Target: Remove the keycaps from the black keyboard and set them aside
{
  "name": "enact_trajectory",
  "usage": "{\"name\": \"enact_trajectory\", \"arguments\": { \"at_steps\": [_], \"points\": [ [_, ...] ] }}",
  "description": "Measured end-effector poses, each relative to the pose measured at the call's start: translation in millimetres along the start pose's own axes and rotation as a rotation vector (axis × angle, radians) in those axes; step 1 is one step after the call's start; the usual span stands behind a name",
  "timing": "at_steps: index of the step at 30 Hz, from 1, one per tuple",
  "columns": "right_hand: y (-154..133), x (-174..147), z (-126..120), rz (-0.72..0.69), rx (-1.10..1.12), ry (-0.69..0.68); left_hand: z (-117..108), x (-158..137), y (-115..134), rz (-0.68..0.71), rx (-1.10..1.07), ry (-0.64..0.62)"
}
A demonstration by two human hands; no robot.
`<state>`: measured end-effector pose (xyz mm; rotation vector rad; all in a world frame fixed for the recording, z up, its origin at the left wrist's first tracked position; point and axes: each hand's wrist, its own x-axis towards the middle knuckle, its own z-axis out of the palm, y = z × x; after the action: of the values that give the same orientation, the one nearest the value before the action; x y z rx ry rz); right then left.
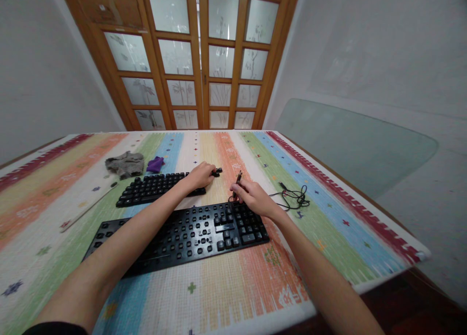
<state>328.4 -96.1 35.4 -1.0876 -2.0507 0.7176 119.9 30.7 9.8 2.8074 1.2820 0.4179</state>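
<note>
The right hand point(254, 197) has its fingers clamped on a slim tool point(239, 177) at the keyboard's point(204, 235) far edge. Left hand point(201, 175): fingertips beside loose keys point(158, 185); grip indeterminable.

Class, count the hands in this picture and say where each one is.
2. The left hand is at the right end of the black keycaps; the right hand holds a slim tool at the far edge of the keyboard.
</note>
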Motion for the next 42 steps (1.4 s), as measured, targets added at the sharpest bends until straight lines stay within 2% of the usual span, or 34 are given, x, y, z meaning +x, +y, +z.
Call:
{"name": "enact_trajectory", "arguments": {
  "at_steps": [7, 14, 19, 21, 27, 38, 42],
  "points": [
    [-0.3, 0.3, -3.0, -0.004, -0.044, -0.009, 1.3, 0.8, -0.1, -0.009, 0.011, -0.009],
    [0.3, -1.6, -7.0, 0.024, 0.037, -0.127, -4.5, -4.2, 3.0, -0.020, 0.012, 0.013],
    [-0.7, -2.4, -9.9, 0.034, 0.064, -0.158, -13.9, -22.2, 13.8, 0.072, -0.089, 0.059],
    [-1.3, -2.7, -10.6, 0.049, 0.112, -0.193, -17.8, -33.2, 21.2, 0.120, -0.155, 0.016],
    [-0.6, -3.8, -9.7, 0.085, 0.213, -0.271, -26.4, -64.0, 43.3, 0.244, -0.276, -0.216],
    [8.1, -5.3, -9.7, 0.093, 0.301, -0.310, -25.9, -71.9, 49.3, 0.295, -0.311, -0.204],
    [7.6, -5.5, -8.2, 0.043, 0.220, -0.343, -25.6, -71.8, 51.3, 0.295, -0.299, -0.214]
  ]
}}
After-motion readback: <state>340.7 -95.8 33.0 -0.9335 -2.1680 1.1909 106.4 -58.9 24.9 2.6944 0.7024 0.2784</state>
